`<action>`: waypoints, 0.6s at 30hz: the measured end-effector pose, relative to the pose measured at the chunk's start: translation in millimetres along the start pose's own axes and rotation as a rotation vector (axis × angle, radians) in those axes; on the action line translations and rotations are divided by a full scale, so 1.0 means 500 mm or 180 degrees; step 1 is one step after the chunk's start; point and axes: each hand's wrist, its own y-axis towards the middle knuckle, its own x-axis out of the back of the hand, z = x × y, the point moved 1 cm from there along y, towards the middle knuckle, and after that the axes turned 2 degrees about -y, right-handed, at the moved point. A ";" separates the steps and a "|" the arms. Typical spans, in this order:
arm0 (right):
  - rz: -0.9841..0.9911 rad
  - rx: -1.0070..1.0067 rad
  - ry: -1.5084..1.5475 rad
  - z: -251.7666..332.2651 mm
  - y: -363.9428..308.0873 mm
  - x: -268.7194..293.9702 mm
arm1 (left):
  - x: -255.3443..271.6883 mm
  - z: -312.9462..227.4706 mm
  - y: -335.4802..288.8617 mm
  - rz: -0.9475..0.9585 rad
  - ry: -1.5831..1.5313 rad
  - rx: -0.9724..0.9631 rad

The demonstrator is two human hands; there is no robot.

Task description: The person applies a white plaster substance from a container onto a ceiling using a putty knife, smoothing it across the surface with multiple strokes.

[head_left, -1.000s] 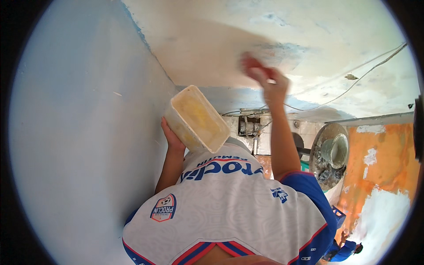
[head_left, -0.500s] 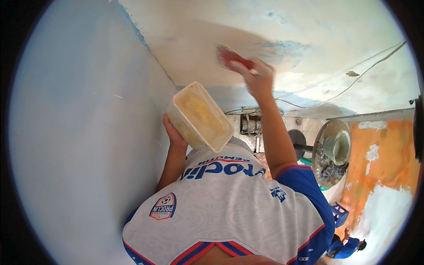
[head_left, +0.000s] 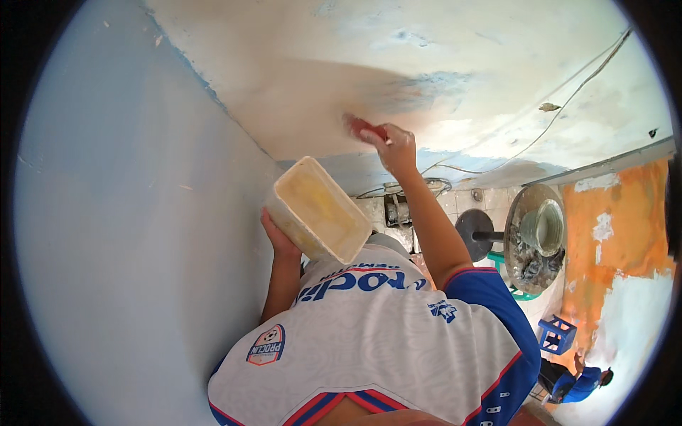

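My left hand (head_left: 281,238) is closed around the side of a pale rectangular plastic tub (head_left: 301,231), tilted so that its open top shows. A yellowish-white residue coats the inside. In my right hand (head_left: 396,152) I grip a red paintbrush (head_left: 362,128) by its handle. Its blurred tip is at the whitish painted wall (head_left: 305,92) ahead, just beyond the tub; whether the bristles touch the wall I cannot tell. White smears mark my right fingers.
A pale blue wall (head_left: 128,213) stands close on my left. A cable (head_left: 543,135) runs along the wall ahead. To the right are a round table (head_left: 518,213) with a bucket (head_left: 543,227) on it, a blue stool (head_left: 556,334) and another person (head_left: 579,383) by an orange-and-white wall.
My right hand has brought the brush lower along the wall, toward the tub. The whole view has shifted slightly; my left hand still holds the tub.
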 end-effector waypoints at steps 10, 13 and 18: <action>-0.0658 -0.0482 0.0323 -0.010 -0.036 0.217 | 0.039 0.009 -0.004 -0.0002 -0.0088 -0.0023; -0.0041 -0.0264 0.0059 0.018 -0.006 0.084 | 0.022 0.015 -0.002 0.0244 0.0023 0.0007; -0.0973 -0.0505 0.0361 -0.085 0.020 0.232 | -0.024 0.029 0.002 0.0130 0.0095 -0.0061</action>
